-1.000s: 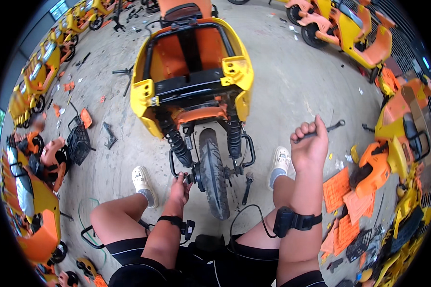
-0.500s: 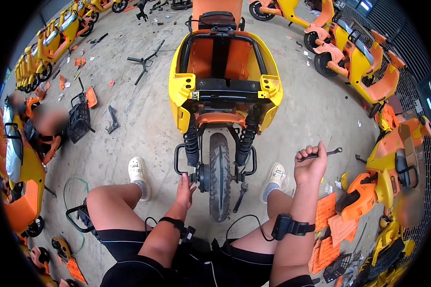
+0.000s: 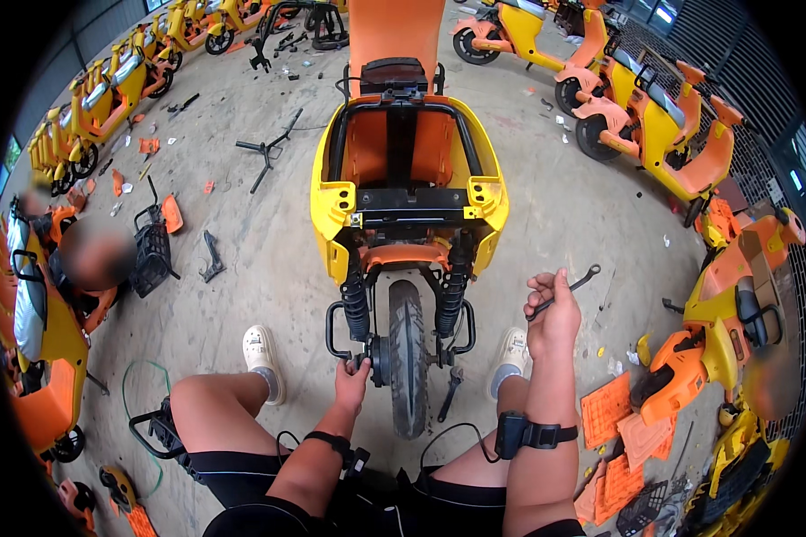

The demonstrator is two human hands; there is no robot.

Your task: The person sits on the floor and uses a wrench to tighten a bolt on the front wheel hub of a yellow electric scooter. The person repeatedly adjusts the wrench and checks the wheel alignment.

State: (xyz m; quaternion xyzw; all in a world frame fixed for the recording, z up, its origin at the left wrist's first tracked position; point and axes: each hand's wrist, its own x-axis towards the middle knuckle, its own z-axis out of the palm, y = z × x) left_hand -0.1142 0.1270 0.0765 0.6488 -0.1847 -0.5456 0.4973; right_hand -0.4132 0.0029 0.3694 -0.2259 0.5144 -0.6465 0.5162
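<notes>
Right hand point(image 3: 553, 313) has lowered the wrench point(image 3: 564, 291); left hand point(image 3: 351, 380) stays at axle point(image 3: 373, 362).

Seated, knees bent and spread, bare forearms coming up from the lower edge. Left hand point(image 3: 351, 383) stretched forward and low, fingers curled shut, black band on the wrist. Right hand point(image 3: 553, 315) raised higher, closed in a fist, thumb side up, black strap round the forearm. Hands well apart.

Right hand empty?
No, the right hand is closed around a dark wrench, raised beside the rear wheel.
</notes>
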